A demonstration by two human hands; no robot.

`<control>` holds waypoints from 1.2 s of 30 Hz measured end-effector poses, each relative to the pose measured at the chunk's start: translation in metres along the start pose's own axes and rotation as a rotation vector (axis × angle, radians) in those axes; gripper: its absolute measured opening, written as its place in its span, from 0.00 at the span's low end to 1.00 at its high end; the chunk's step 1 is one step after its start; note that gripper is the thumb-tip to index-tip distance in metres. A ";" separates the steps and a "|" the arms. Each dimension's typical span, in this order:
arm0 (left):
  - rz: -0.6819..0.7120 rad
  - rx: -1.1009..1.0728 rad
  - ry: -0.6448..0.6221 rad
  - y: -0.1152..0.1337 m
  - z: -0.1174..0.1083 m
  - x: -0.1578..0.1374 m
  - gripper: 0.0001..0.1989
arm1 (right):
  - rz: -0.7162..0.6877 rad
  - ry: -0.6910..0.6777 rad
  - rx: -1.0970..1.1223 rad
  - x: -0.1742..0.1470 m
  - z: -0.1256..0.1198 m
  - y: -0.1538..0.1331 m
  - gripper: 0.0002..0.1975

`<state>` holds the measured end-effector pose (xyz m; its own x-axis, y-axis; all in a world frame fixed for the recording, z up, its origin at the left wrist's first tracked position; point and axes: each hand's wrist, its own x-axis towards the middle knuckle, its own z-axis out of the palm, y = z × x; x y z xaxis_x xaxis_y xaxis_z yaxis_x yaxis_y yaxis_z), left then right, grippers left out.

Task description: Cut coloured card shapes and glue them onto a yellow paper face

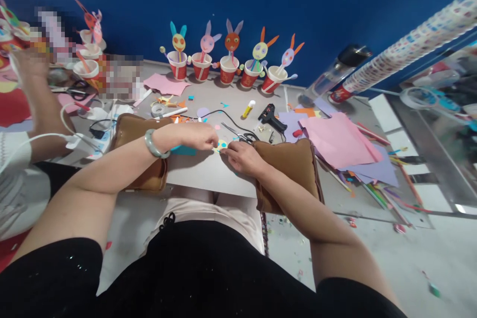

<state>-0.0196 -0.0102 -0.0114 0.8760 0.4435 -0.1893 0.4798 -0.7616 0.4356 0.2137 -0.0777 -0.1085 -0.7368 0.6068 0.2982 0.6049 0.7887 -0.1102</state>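
A small pale yellow paper piece (221, 146) with blue spots lies between my hands, over the near part of the table. My left hand (201, 136), with a bracelet at its wrist, has its fingers curled and pinched at the paper's left side; what is in the pinch is hidden. From the right, my right hand (244, 157) grips the paper's lower edge between thumb and fingers. Scissors (242, 135) lie just beyond my right hand. Blue-green paper (185, 150) shows beneath my left wrist.
Brown cushions (294, 159) sit under both forearms. Beyond lie a glue stick (247, 110), a black glue gun (273, 118) with its cord, and tape (158, 109). Several red cups (228, 70) with paper rabbits line the wall. Pink paper (339, 139) lies right; a co-worker's arm (46, 94) is left.
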 end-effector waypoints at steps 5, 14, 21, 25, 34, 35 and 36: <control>0.025 -0.122 -0.151 -0.007 -0.008 0.017 0.14 | 0.060 0.028 0.008 -0.002 -0.001 -0.001 0.14; 0.085 -0.061 -0.091 -0.028 0.003 0.010 0.13 | 0.180 0.022 -0.025 -0.003 -0.007 -0.006 0.13; -0.010 0.056 -0.127 -0.021 0.010 0.012 0.15 | 0.176 -0.018 -0.050 0.002 -0.009 -0.010 0.12; -0.011 0.079 -0.135 -0.022 0.011 0.012 0.15 | 0.178 -0.019 -0.060 0.002 -0.009 -0.009 0.12; 0.029 0.095 -0.109 -0.034 0.017 0.015 0.16 | 0.091 -0.027 -0.191 0.002 -0.022 -0.017 0.13; 0.036 0.099 -0.115 -0.035 0.017 0.015 0.16 | 0.065 -0.017 -0.217 -0.001 -0.029 -0.019 0.13; 0.040 0.100 -0.121 -0.036 0.017 0.015 0.16 | 0.062 0.001 -0.235 -0.005 -0.036 -0.021 0.13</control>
<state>-0.0223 0.0156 -0.0452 0.8913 0.3560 -0.2807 0.4412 -0.8234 0.3568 0.2159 -0.1010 -0.0732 -0.6961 0.6530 0.2984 0.7025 0.7052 0.0954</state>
